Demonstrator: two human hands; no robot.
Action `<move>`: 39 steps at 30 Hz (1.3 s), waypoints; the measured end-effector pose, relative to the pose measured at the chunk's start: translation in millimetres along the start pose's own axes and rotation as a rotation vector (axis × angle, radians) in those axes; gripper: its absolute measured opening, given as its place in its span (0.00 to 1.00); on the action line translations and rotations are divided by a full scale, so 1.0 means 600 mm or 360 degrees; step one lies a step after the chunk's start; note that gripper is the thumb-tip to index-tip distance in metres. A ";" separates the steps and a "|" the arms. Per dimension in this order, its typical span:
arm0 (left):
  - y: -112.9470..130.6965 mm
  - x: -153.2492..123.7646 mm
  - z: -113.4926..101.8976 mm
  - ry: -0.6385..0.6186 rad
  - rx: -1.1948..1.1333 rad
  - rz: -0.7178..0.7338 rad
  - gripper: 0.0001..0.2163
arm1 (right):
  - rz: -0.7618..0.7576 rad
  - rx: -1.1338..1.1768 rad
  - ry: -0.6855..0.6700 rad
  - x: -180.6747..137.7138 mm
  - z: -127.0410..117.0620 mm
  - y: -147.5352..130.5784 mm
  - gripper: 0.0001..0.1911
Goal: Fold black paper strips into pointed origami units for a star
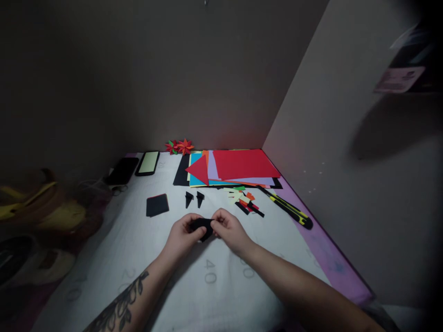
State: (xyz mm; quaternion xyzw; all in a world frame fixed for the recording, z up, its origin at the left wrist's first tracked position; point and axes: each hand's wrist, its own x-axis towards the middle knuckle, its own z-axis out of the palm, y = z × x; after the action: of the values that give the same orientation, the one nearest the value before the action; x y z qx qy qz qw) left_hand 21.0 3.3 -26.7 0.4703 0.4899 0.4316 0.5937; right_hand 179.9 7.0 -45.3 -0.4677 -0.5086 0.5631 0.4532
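A piece of black paper (206,224) sits between the two hands, above the near half of the bench (180,281) and roughly midway across it. The left hand (187,233) is on its left side and the right hand (228,228) on its right.

Both hands are closed on the paper. The left thumb presses on its face, with the fingers curled behind; the right hand pinches the right edge between thumb and curled fingers. The hands are close together, with a short stretch of paper showing between them.

Just beyond the hands lie two small folded pieces (188,199), black and side by side. To their left is a stack of black squares (157,206); to their right are loose paper scraps (245,199), with a cutter knife (292,211) farther right. Colored sheets (245,163) lie at the far side, near two paper stars (185,146) and a phone (148,163).

The fingers cover much of the black paper, so its folds and full outline are hard to make out. Some fingertips are hidden behind it. The items at the left edge are dim and blurred, and the object at upper right is cut off by darkness.
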 end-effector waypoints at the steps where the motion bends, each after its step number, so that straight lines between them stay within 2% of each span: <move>1: 0.000 -0.001 0.001 -0.0046 0.0055 0.0001 0.10 | -0.0047 -0.0046 0.0012 0.000 -0.001 -0.001 0.03; 3: 0.000 -0.002 0.002 -0.0138 0.0150 0.0009 0.09 | -0.0180 -0.0213 0.0001 -0.002 -0.005 -0.005 0.02; 6: -0.004 -0.003 0.003 -0.0211 0.0162 0.0035 0.07 | -0.0442 -0.0503 -0.0143 -0.006 -0.013 -0.011 0.08; 8: -0.006 -0.001 0.001 -0.0202 0.0070 0.0013 0.08 | -0.0527 -0.0554 -0.0205 -0.009 -0.015 -0.011 0.11; 13: -0.005 0.002 -0.002 -0.0040 -0.0356 -0.0114 0.13 | -0.0296 -0.0132 -0.0103 -0.008 -0.007 0.008 0.25; 16: -0.004 0.002 -0.002 -0.0047 -0.0366 -0.0119 0.14 | -0.0208 -0.0046 0.0017 -0.001 -0.002 0.012 0.18; 19: -0.004 0.002 -0.002 -0.0073 -0.0198 -0.0101 0.12 | -0.0146 -0.0082 0.0101 0.005 -0.004 0.010 0.09; 23: -0.001 0.001 -0.003 -0.0003 -0.0149 -0.0100 0.12 | -0.0195 -0.0072 0.0116 0.004 -0.012 0.009 0.19; 26: 0.003 0.000 -0.005 0.0057 -0.0205 -0.0082 0.11 | -0.0415 -0.0223 0.0037 0.000 -0.022 0.005 0.17; 29: 0.005 0.001 -0.008 0.0019 -0.0200 -0.0118 0.08 | -0.0600 -0.0384 -0.0100 0.000 -0.028 -0.001 0.18; 34: 0.001 0.002 -0.015 -0.0076 -0.0286 -0.0085 0.10 | -0.0536 -0.0249 -0.0094 0.002 -0.029 0.001 0.16; 39: -0.004 -0.004 -0.021 -0.0019 0.0101 0.0193 0.09 | -0.0482 -0.0086 -0.0092 0.002 -0.031 0.003 0.13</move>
State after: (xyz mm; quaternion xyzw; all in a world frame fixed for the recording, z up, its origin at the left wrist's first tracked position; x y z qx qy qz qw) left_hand 8.3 2.0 -29.3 0.5202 0.4704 0.4484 0.5541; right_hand 197.8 10.8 -47.8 -0.3812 -0.6011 0.4877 0.5055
